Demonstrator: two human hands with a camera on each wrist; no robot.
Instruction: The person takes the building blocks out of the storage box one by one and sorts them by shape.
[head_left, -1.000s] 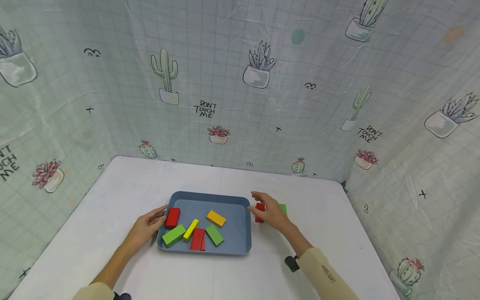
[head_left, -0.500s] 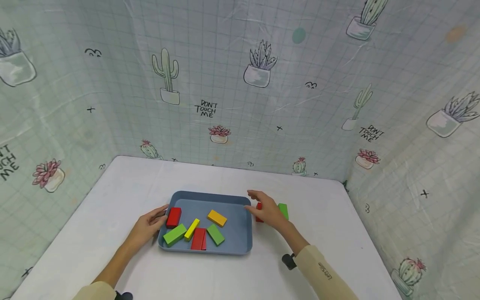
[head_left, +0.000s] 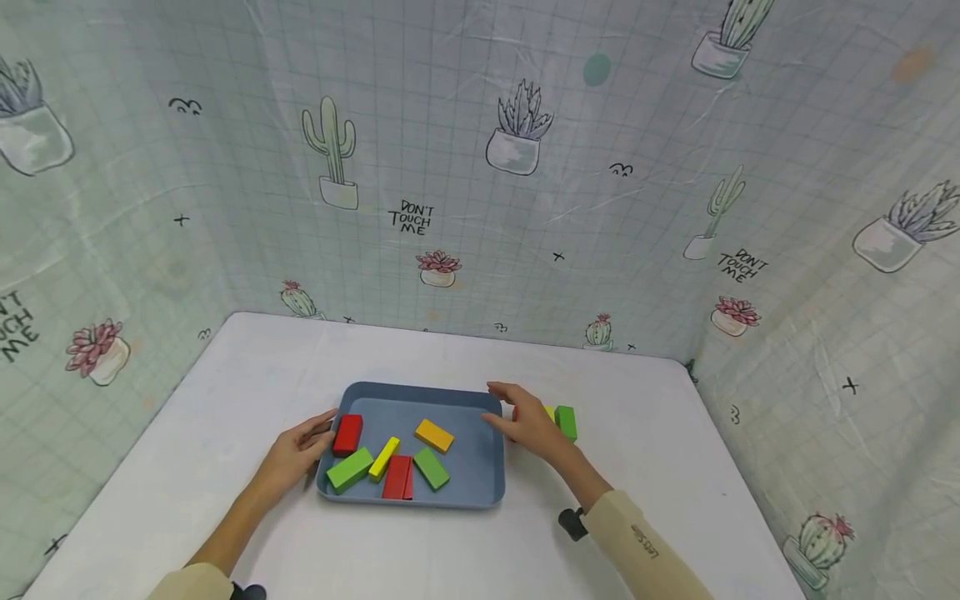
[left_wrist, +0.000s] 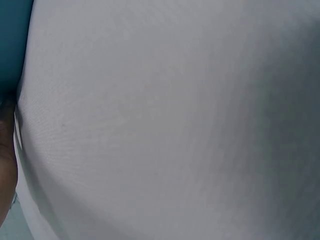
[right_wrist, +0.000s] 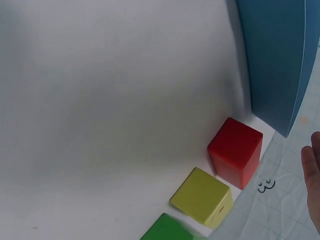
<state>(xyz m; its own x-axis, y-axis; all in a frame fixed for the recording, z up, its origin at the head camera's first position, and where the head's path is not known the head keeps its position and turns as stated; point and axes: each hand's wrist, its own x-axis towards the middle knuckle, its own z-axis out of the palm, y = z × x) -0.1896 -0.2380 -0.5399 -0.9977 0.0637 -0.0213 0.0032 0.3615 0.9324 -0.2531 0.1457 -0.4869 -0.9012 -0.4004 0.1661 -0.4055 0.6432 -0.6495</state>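
Observation:
A blue-grey tray [head_left: 461,492] lies on the white table, holding several wooden blocks. They include a red block [head_left: 348,435], an orange block [head_left: 434,436], a thin yellow block [head_left: 384,459] and a green block [head_left: 431,469]. My left hand [head_left: 294,452] rests its fingers against the tray's left rim. Over the tray's right rim hovers my right hand [head_left: 531,423], thumb and fingers apart, nothing between them. Right of the tray, partly hidden behind that hand, a red block [right_wrist: 235,150], a yellow block [right_wrist: 201,196] and a green block [right_wrist: 166,230] stand in a row.
Beneath everything is a white table [head_left: 420,554]. A cactus-print curtain [head_left: 465,200] hangs behind it and along both sides. In the left wrist view, mostly tabletop shows, with the tray's side [left_wrist: 14,45] at the left edge.
My right hand has shifted left, from beside the red block to above the tray's right rim. The yellow block behind it has come into sight. My left hand stays at the tray.

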